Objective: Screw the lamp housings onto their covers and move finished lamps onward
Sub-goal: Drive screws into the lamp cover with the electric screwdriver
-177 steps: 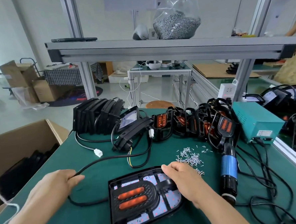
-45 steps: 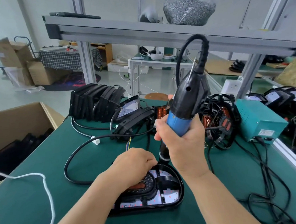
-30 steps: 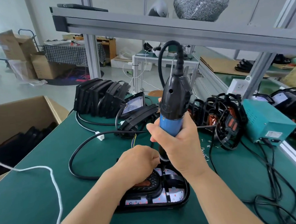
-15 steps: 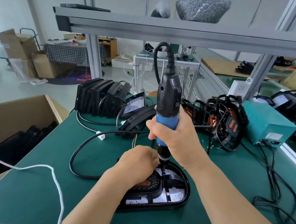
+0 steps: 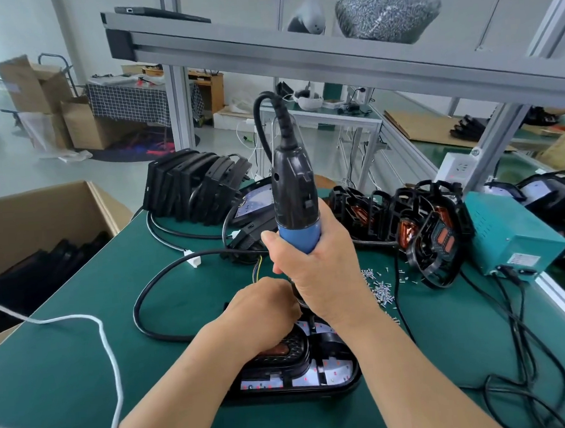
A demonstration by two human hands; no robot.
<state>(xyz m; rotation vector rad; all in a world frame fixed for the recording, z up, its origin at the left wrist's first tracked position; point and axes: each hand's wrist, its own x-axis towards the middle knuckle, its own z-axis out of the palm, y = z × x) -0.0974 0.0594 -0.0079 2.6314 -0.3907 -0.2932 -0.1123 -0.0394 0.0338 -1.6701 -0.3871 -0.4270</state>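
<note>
a green table (image 5: pixel 66 326) fills the near part of the scene, and an aluminium shelf frame (image 5: pixel 298 57) is mounted across it overhead. a clear bag of screws (image 5: pixel 384 9) is set on that shelf at the far right. an open cardboard box (image 5: pixel 43 221) is placed beside the table's left edge, with dark parts seen inside.

on the far side of the table a row of black housings (image 5: pixel 193 189) is stood on edge at the left. a row of open lamps with orange coils (image 5: pixel 407 219) is leaned together at the right. a teal power box (image 5: pixel 514 232) is placed just right of that row. its small white label is too fine to be read.

one lamp (image 5: pixel 317 370) is laid flat at the near centre of the table, its black housing facing up and white board patches showing at its near rim. an electric screwdriver (image 5: pixel 293 196) is held upright over the lamp's far end, black above and blue at the grip. no brand can be read on it. its tip is hidden behind the hands.

the blue grip is wrapped fully by the right hand (image 5: pixel 321 271). the left hand (image 5: pixel 261 314) is rested on the lamp beside the driver's lower end. its fingers are bent downward and their tips are hidden, so it cannot be told whether anything is pinched.

a black cable (image 5: pixel 153 288) is looped left of the lamp, and a white cord (image 5: pixel 107 340) is trailed over the near left edge. loose screws (image 5: pixel 378 287) are scattered just right of the right hand.
</note>
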